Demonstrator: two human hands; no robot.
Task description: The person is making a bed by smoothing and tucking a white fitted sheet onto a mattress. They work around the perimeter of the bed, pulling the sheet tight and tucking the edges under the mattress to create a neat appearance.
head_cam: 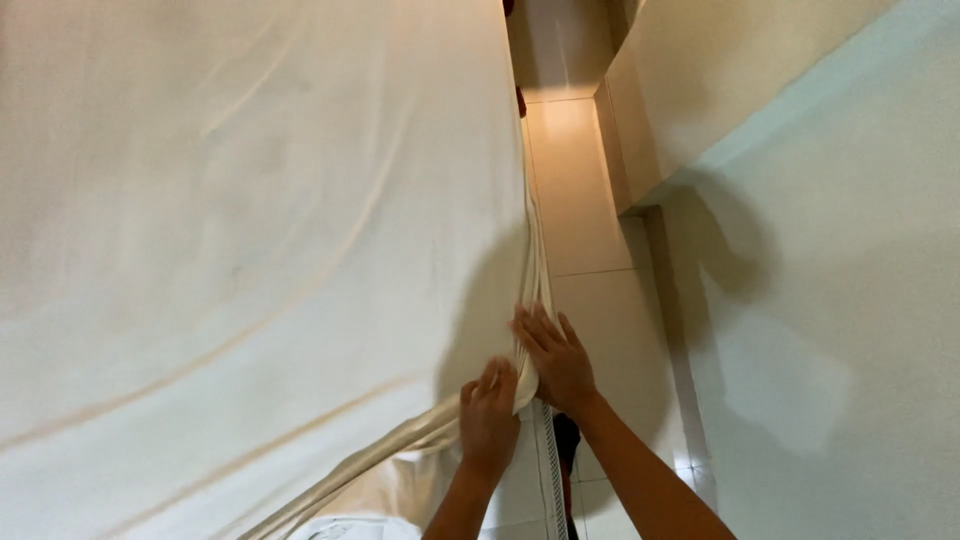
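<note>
A cream bed sheet [250, 220] covers the mattress and fills the left of the head view. Its edge is bunched into folds [530, 290] along the bed's right side. My left hand [488, 420] presses on that gathered edge, fingers curled into the cloth. My right hand [556, 358] lies just beside it, fingers together and flat against the hanging fold at the side of the mattress. Whether either hand truly grips the cloth is hard to see.
A narrow strip of beige tiled floor [590, 230] runs between the bed and a pale wall [840, 300] on the right. A wall corner [640, 190] juts out further along. The mattress side with a piped seam [552, 470] shows below the hands.
</note>
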